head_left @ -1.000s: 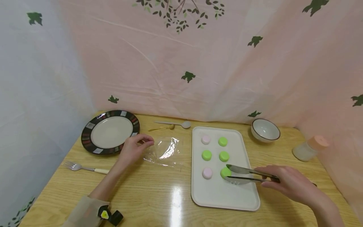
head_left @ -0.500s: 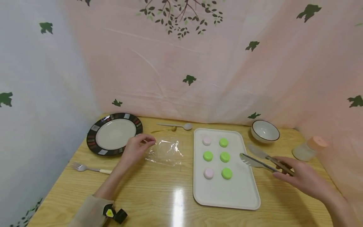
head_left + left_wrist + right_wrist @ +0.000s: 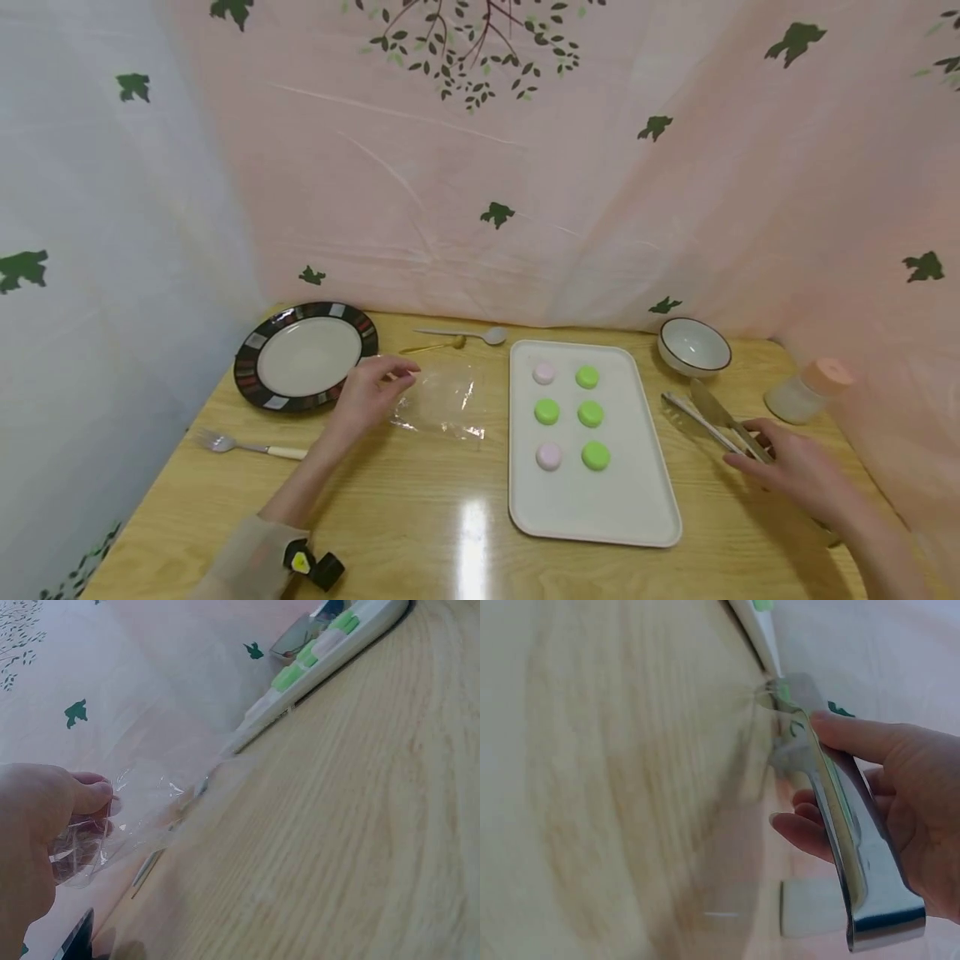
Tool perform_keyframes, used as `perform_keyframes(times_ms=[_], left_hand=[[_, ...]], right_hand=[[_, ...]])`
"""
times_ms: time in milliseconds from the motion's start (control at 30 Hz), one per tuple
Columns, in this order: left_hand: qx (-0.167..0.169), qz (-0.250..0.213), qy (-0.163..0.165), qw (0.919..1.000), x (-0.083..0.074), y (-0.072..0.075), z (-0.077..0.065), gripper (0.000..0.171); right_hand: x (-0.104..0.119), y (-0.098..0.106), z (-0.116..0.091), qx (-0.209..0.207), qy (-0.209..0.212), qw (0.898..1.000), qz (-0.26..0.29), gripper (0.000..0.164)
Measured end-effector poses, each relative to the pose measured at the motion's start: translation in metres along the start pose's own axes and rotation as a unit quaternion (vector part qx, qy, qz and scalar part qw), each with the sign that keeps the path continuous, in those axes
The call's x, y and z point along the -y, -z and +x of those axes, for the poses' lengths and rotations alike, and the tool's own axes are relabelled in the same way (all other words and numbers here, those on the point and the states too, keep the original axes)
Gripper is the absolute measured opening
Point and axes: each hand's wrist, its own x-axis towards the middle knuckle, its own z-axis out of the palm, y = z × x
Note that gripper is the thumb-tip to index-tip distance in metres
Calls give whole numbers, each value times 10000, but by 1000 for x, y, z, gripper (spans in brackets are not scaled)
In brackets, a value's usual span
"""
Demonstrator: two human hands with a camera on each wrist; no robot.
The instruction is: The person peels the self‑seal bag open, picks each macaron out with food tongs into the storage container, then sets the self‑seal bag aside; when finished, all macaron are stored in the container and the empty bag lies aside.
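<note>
My left hand (image 3: 367, 396) pinches the edge of a clear plastic bag (image 3: 446, 400) between thumb and fingers. In the left wrist view the bag (image 3: 142, 817) stretches out from the fingertips toward the right. On the right, my right hand (image 3: 787, 462) grips metal tongs (image 3: 708, 417) over the wood, just past the tray's right side. The tongs (image 3: 840, 802) have nothing between their ends. On the white tray (image 3: 630, 508) lie several small round pieces, green ones (image 3: 596, 456) and pale pink ones (image 3: 549, 456), in two columns.
A dark-rimmed plate (image 3: 247, 371) stands at the back left, with a fork (image 3: 255, 447) in front of it. A spoon (image 3: 491, 336) and a small gold utensil (image 3: 435, 344) lie behind the bag. A white bowl (image 3: 693, 346) and a jar with an orange lid (image 3: 806, 392) stand at the right.
My right hand has drawn the tongs back from a green piece at the tray's front, off to the right. The pieces stay in place. The left hand keeps its pinch on the bag.
</note>
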Motion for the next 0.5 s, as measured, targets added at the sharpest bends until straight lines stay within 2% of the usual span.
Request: perform_keyframes(times_ms=[100, 233, 367, 500], left_hand=[[101, 134, -108, 9998, 2, -3, -2, 13], [247, 480, -197, 9983, 2, -6, -6, 14], [345, 803, -290, 9958, 2, -7, -8, 14], [482, 1068, -522, 9917, 1, -7, -8, 12]], right_hand=[[3, -5, 1, -57, -48, 10000, -48, 65], [9, -10, 3, -60, 9, 9995, -323, 79], [14, -13, 5, 106, 62, 9986, -520, 95], [17, -14, 6, 210, 10, 9980, -593, 105]])
